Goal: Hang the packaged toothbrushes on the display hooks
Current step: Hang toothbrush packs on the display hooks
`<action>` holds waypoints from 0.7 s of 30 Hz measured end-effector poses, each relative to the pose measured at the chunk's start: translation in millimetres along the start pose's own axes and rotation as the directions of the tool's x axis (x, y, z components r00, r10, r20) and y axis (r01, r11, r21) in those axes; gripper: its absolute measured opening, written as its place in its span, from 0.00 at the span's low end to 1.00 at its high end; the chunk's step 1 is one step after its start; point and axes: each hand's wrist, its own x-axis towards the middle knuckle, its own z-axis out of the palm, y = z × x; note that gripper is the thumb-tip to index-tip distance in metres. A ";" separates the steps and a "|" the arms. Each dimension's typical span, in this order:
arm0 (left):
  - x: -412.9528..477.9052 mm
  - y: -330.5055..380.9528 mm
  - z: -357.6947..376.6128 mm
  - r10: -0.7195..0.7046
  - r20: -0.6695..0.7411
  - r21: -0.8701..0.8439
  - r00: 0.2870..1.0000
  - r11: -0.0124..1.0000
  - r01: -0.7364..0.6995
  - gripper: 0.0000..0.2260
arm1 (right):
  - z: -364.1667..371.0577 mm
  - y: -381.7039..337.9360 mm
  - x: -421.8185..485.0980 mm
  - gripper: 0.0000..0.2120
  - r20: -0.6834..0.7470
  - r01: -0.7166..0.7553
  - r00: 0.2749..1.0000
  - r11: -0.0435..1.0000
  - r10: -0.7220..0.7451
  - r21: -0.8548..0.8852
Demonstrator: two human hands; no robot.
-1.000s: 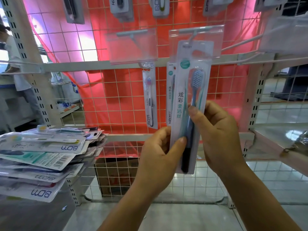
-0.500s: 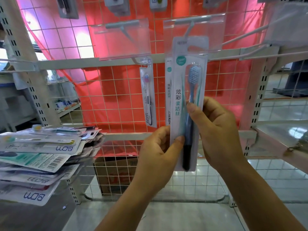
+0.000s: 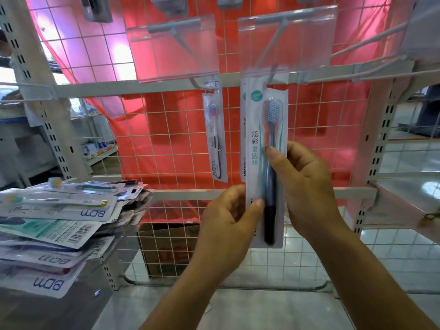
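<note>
I hold a white packaged toothbrush (image 3: 256, 129) with a blue brush upright in front of the wire grid. My left hand (image 3: 228, 225) pinches its lower left edge with thumb on the front. My right hand (image 3: 307, 186) grips its right side, thumb across the brush handle. The pack's top sits at the display hook (image 3: 273, 51) under a clear price-tag holder (image 3: 288, 41); whether the hole is on the hook is hidden. Another pack (image 3: 242, 139) hangs just behind it. One pack (image 3: 215, 136) hangs on the left hook.
A pile of packaged toothbrushes (image 3: 57, 225) lies on a surface at the left. Bare white hooks (image 3: 371, 41) stick out at the upper right. A cardboard box (image 3: 171, 248) stands behind the lower grid. A shelf (image 3: 409, 206) juts out on the right.
Both hands have pushed the pack up and toward the grid, so its top now sits under the clear holder at the hook. The grips are the same.
</note>
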 end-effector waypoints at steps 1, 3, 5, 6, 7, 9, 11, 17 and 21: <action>1.2 -0.4 0.1 -0.006 0.000 0.010 1.000 1.000 0.006 0.09 | -0.2 2.4 1.9 0.07 -0.002 -0.003 1.000 1.000 0.003 -0.006; 3.0 -0.6 0.5 -0.023 0.005 0.033 1.000 0.999 0.023 0.10 | 0.0 6.5 5.8 0.06 -0.002 -0.002 1.000 1.000 0.002 -0.025; 4.6 -1.1 1.0 -0.048 0.001 0.053 0.999 0.997 0.047 0.12 | 0.2 9.5 9.5 0.06 -0.003 0.012 1.000 0.999 -0.012 -0.050; 5.7 -1.6 0.9 -0.065 -0.004 0.061 0.998 0.996 0.065 0.13 | 0.3 10.9 11.4 0.06 -0.005 0.017 1.000 0.998 -0.017 -0.056; 6.5 -2.4 0.6 -0.085 -0.008 0.071 0.996 0.994 0.085 0.14 | 0.4 12.5 13.7 0.06 -0.008 0.017 1.000 0.998 -0.018 -0.057; 9.0 -6.0 -0.5 -0.132 -0.018 0.091 0.991 0.987 0.133 0.15 | 1.2 16.3 18.8 0.07 -0.014 0.009 1.000 0.998 -0.010 -0.063; 11.3 -11.3 -1.9 -0.177 -0.032 0.113 0.984 0.977 0.179 0.14 | 2.3 21.0 24.2 0.07 -0.023 0.000 1.000 0.997 -0.001 -0.076; 11.8 -22.6 -9.1 -0.248 -0.034 0.175 0.968 0.952 0.250 0.21 | 0.9 35.3 45.3 0.06 -0.060 -0.008 0.998 0.994 0.001 -0.107; 9.0 -23.6 -12.5 -0.253 -0.016 0.226 0.967 0.942 0.250 0.20 | 1.8 48.5 65.1 0.06 -0.095 -0.015 0.996 0.988 0.000 -0.154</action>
